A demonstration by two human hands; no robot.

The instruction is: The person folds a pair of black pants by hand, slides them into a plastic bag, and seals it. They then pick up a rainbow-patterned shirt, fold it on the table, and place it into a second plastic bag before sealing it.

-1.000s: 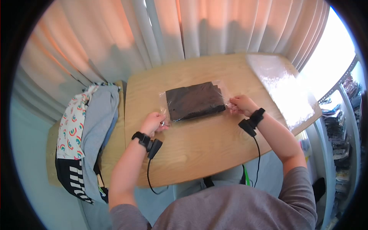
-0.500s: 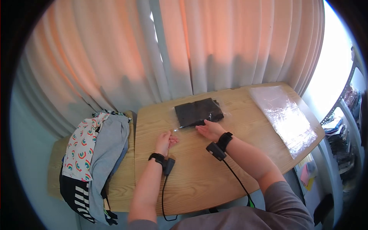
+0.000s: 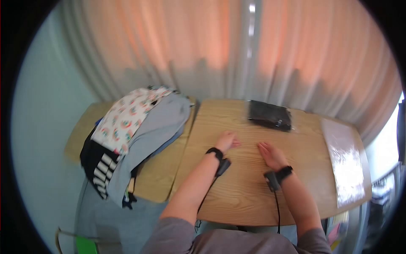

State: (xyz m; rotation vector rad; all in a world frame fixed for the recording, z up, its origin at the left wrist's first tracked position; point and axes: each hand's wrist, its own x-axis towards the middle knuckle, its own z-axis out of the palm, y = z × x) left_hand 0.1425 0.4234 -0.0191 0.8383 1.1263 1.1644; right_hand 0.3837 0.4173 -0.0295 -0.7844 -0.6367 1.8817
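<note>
A black folded item in a clear plastic bag [image 3: 269, 115] lies flat near the back edge of the wooden table [image 3: 237, 190]. My left hand [image 3: 228, 140] hovers over the middle of the tabletop, its fingers loosely bent with nothing in them. To its right, my right hand [image 3: 272, 155] is held with fingers stretched out and also holds nothing. Both hands are apart from the bag, on the near side of it. Each wrist wears a black strap with a small cabled device.
Clothes are piled at the left: a white rainbow-print garment [image 3: 122, 122], a grey garment [image 3: 163, 122] and a black-and-white striped one [image 3: 99, 169]. Clear plastic bags [image 3: 344, 163] lie at the table's right end. Curtains [image 3: 203, 51] hang behind.
The view has swung left. My right hand has come away from the bagged black item, which now lies farther from both hands. The bag remains on the table.
</note>
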